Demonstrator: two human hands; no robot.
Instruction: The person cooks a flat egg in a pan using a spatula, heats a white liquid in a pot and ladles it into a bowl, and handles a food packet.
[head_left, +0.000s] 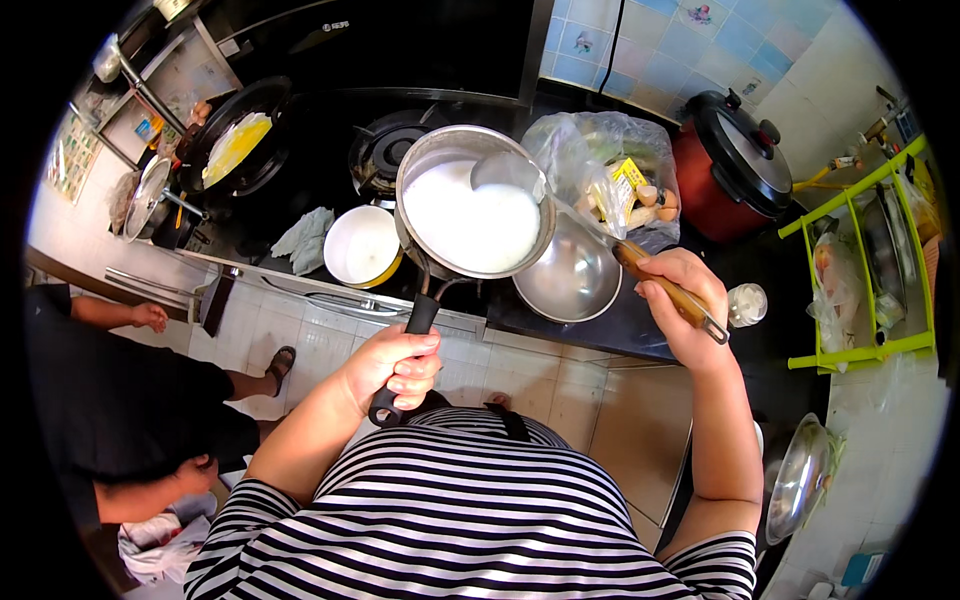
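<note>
My left hand (401, 367) grips the black handle of a metal saucepan (550, 225), which I hold up over the counter's front edge. White liquid (469, 217) that looks like milk or thin porridge fills much of it. In my right hand (686, 296) is the wooden handle of a metal ladle (506, 174); its bowl dips into the liquid. Below and right of the saucepan stands a stainless steel bowl (574, 277), with no food visible in it. Left of the saucepan sits a white bowl (360, 244) with a yellow outside and some whitish content.
A wok (277, 112) with yellow egg is on the left burner. A grey cloth (306, 240), a plastic bag of food (600, 139) and a red pressure cooker (705, 176) stand along the counter. A green rack (862, 356) is at right. Another person (135, 375) stands at left.
</note>
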